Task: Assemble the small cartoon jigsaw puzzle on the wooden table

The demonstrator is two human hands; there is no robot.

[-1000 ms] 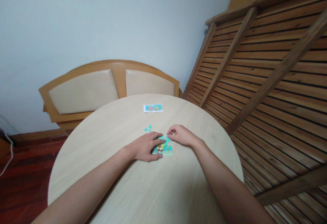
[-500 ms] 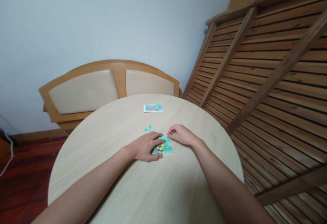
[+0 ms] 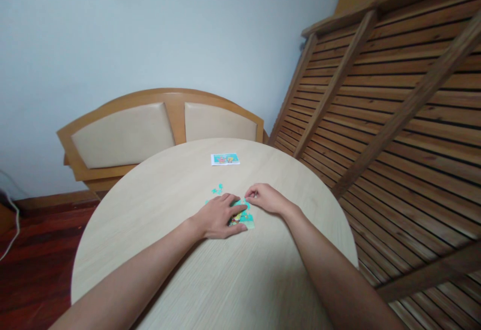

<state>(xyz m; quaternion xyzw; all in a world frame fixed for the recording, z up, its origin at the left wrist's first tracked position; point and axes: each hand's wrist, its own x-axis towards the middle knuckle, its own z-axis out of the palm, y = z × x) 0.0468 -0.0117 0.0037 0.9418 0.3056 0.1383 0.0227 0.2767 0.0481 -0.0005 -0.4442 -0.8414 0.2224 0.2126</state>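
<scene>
A partly assembled jigsaw puzzle (image 3: 245,217) in turquoise, with a yellow cartoon figure, lies flat on the round table (image 3: 180,179). My left hand (image 3: 221,215) rests over its left part with fingers and thumb spread, covering that side. At the puzzle's upper right edge is my right hand (image 3: 265,197), thumb and fingertips pinched together low over the pieces. Whatever is between those fingertips is too small to make out. Several loose turquoise puzzle pieces (image 3: 217,189) lie just beyond my left hand.
Farther back on the table lies a picture card (image 3: 225,159) with cartoon figures. A padded wooden headboard (image 3: 175,114) stands behind the table against the wall. On the right leans a large slatted wooden frame (image 3: 376,119), close to the table's edge.
My left hand has slid a little to the right, covering more of the puzzle. My right hand stays pinched in nearly the same spot.
</scene>
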